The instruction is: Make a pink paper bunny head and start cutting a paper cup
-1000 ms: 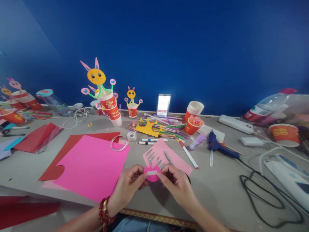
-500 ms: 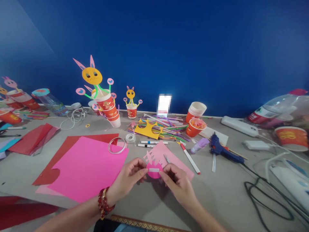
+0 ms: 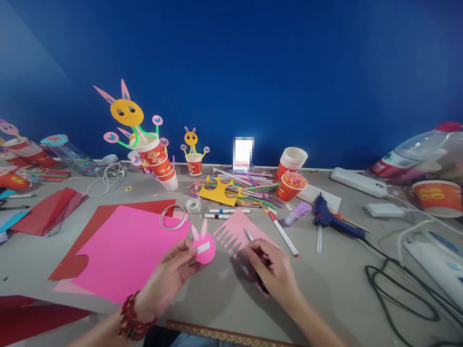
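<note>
Between thumb and fingers, my left hand [image 3: 177, 265] pinches a bright pink paper disc [image 3: 208, 253] by its left edge. Two pale pink paper ears [image 3: 200, 230] stand up from the disc, and a whitish strip of tape crosses its face. My right hand [image 3: 269, 265] is closed over a pair of scissors [image 3: 265, 284]; their blade tips point away from me and the black handles are partly hidden by the palm. Under the scissors lies a light pink paper sheet [image 3: 242, 221] with pointed slots cut along its left edge.
Pink card [image 3: 133, 250], a tape ring [image 3: 172, 217], markers [image 3: 284, 233], a glue stick [image 3: 298, 213] and a glue gun [image 3: 336, 221] with its cord surround the hands. Behind are pipe cleaners [image 3: 249, 180], yellow cut paper [image 3: 219, 192], paper cups [image 3: 291, 161] and cup figures [image 3: 150, 152].
My left hand has moved left with the eared disc, now tilted. My right hand has let go of the disc and closed over the scissors on the light pink sheet.
</note>
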Motion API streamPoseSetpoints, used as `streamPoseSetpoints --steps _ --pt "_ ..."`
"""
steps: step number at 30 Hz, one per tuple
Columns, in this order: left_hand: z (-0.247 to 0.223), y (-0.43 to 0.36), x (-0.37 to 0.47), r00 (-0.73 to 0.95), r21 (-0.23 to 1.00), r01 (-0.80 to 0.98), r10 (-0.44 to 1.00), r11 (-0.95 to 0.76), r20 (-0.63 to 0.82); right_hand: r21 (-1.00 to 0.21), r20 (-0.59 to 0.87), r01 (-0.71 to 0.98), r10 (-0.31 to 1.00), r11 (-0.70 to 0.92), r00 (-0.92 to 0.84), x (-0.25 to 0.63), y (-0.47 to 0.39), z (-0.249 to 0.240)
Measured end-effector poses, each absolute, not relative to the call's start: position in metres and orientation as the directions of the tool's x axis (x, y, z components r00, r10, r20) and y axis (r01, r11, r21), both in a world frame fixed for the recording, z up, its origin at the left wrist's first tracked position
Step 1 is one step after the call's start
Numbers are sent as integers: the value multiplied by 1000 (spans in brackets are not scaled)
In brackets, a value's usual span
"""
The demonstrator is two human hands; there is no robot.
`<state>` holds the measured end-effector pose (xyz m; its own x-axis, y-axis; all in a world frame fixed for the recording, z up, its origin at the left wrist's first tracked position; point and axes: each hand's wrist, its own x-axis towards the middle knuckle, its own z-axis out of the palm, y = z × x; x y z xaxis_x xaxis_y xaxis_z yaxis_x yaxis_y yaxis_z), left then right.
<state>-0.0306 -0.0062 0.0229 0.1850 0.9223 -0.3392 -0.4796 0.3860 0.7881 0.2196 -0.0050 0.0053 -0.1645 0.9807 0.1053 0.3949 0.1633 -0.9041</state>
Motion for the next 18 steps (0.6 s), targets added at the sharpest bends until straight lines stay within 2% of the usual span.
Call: streamPoseSetpoints --steps 3,6,9,11,13,15,18 --pt "16 -1 -6 243 680 -609 913 407 -329 -874 126 441 972 203 -196 216 -5 3" --pt "8 16 3 245 674 -623 917 397 -315 -849 145 476 967 230 -210 216 -5 1" --pt "2 31 -7 83 764 -583 956 276 -283 -841 164 485 967 240 -194 219 -4 2" --pt "1 32 -16 -99 848 -520 979 101 -177 -842 177 484 969 241 -175 220 -4 4" --pt "4 27 -20 -190 879 -476 978 -17 -84 -850 175 471 970 237 -172 220 -4 7" --pt "6 18 -16 -113 878 -477 989 25 -90 -854 174 462 968 238 -179 220 -4 8" --pt "7 12 -9 143 882 -395 966 257 -217 -856 171 460 968 238 -184 220 -5 8"
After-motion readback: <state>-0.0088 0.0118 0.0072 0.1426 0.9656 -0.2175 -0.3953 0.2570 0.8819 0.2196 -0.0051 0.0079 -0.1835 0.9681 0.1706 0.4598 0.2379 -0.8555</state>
